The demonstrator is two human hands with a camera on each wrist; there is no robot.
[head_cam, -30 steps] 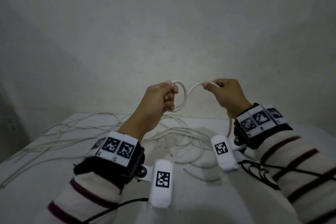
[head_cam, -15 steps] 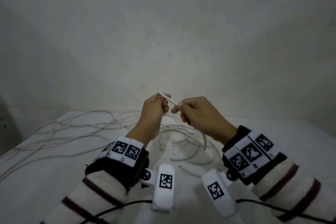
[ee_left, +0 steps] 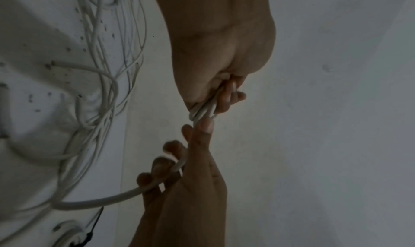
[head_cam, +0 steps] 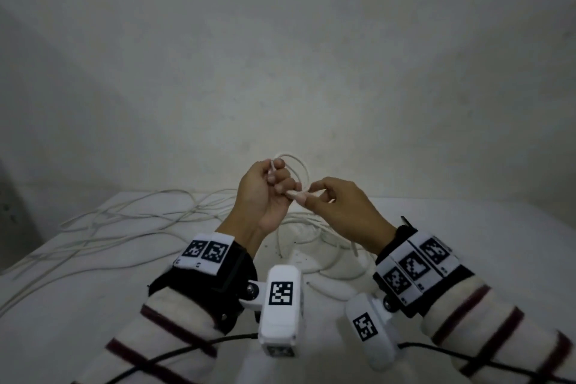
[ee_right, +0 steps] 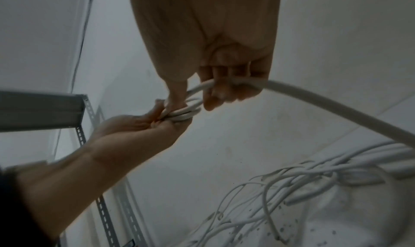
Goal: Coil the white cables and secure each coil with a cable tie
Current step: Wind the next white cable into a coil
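Fingers (head_cam: 282, 179) of our left hand (head_cam: 265, 196) clamp one small white coil (head_cam: 296, 165) of about three loops; our right hand (head_cam: 339, 209) pinches its trailing cable (ee_right: 336, 109) above the table (head_cam: 93, 305).

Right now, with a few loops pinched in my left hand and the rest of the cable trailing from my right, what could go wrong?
1. The coil is held only by the left hand; with no tie on it, a slack pinch may let the loops spring open.
2. The cable tail that the right hand feeds runs down into the loose cables on the table and may snag or drag them.
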